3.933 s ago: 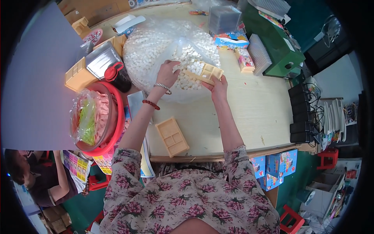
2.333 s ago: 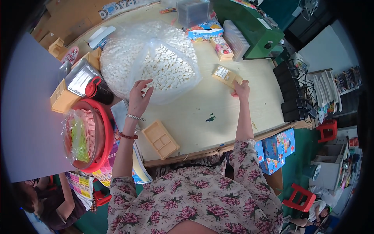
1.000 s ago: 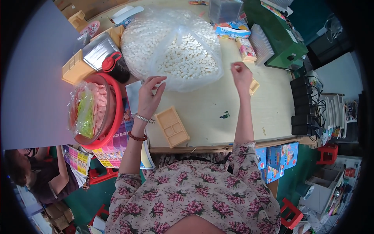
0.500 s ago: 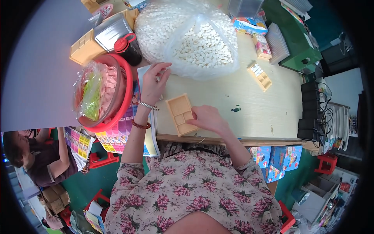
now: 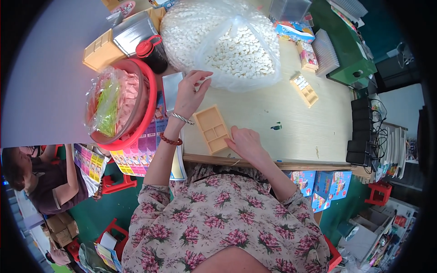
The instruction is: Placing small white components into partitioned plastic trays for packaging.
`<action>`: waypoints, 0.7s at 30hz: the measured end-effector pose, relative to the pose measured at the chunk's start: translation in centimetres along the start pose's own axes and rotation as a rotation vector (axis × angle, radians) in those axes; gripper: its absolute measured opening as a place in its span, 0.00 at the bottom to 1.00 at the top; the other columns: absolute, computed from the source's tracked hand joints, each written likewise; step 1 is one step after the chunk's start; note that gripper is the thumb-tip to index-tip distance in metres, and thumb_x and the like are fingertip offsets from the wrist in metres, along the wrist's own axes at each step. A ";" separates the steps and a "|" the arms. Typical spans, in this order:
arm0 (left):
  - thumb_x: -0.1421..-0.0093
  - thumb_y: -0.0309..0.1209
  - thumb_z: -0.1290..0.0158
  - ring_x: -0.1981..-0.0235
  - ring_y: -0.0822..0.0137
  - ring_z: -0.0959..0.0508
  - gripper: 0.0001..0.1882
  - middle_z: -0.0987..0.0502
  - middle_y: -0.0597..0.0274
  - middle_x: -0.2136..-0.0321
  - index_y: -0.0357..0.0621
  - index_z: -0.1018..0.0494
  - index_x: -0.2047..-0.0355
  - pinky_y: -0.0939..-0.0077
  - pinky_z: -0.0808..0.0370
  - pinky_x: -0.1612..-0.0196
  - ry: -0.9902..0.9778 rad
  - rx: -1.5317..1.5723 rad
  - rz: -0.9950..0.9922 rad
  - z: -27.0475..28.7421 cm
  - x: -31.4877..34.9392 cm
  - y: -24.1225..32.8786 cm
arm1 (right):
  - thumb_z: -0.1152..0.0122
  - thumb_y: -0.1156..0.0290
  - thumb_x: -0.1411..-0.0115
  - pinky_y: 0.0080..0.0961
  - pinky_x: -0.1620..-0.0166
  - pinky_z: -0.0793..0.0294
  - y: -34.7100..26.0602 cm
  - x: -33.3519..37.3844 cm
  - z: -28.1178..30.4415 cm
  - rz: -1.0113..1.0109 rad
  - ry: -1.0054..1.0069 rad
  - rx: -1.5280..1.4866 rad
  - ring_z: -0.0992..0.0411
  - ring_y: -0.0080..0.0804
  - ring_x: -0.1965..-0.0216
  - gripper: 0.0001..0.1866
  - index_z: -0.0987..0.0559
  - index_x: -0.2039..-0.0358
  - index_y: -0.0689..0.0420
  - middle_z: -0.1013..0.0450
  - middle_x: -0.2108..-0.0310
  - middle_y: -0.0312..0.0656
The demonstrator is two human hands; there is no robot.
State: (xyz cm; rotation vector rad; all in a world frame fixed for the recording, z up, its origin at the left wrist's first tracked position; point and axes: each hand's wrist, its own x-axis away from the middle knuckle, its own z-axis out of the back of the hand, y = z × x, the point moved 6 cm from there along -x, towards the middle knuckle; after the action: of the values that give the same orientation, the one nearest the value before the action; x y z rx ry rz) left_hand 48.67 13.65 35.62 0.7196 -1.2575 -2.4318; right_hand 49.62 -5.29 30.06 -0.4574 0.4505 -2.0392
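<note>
A shallow tan tray [image 5: 213, 119] with one large and several small compartments lies on the table near its front edge. My right hand [image 5: 248, 144] grips the tray's right edge, thumb low and fingers curled. My left hand [image 5: 191, 94] hovers beyond the tray's upper left corner, thumb and fingers apart, nothing visible in it. Just past its fingertips is a big clear plastic bag [image 5: 195, 54], its opening showing many small white pieces [image 5: 246, 54]. Another tan tray [image 5: 311, 96], partly filled with white pieces, rests farther right.
At left stand a red basin [image 5: 152, 91] with pink and green packets and a black bottle with a red lid [image 5: 152, 54]. Printed sheets [image 5: 136, 154] lie below the basin. Black boxes with cables [image 5: 359, 129] line the right edge. A person [image 5: 50, 179] sits at left.
My left hand has moved a little right, toward the bag's opening. The near tray has turned and shifted slightly, with my right hand still at its edge.
</note>
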 end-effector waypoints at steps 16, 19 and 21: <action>0.45 0.28 0.51 0.68 0.74 0.28 0.10 0.26 0.62 0.66 0.40 0.27 0.62 0.84 0.32 0.66 -0.043 0.085 0.042 -0.4 -1.5 -0.1 | 0.49 0.71 0.51 0.41 0.73 0.32 0.3 1.6 5.3 0.010 -0.004 -0.081 0.30 0.47 0.78 0.05 0.28 0.79 0.58 0.31 0.83 0.48; 0.45 0.27 0.51 0.65 0.73 0.27 0.10 0.26 0.60 0.66 0.40 0.27 0.62 0.84 0.31 0.64 -0.107 0.076 0.013 -2.0 -3.5 0.0 | 0.50 0.69 0.51 0.38 0.72 0.33 4.5 0.9 11.1 -0.054 0.149 0.002 0.31 0.47 0.78 0.06 0.29 0.78 0.58 0.31 0.82 0.48; 0.47 0.29 0.49 0.67 0.68 0.25 0.11 0.26 0.58 0.68 0.41 0.27 0.63 0.78 0.29 0.64 -0.144 0.067 -0.036 -4.3 -5.1 -1.0 | 0.49 0.69 0.50 0.36 0.72 0.33 7.4 -1.0 14.4 -0.067 0.209 0.038 0.31 0.46 0.77 0.07 0.29 0.77 0.60 0.31 0.80 0.49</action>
State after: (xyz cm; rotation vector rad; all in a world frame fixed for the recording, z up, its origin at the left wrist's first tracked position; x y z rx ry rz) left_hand 55.23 13.85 34.20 0.5991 -1.3966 -2.5204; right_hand 62.60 -9.72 38.74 -0.2401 0.5269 -2.1672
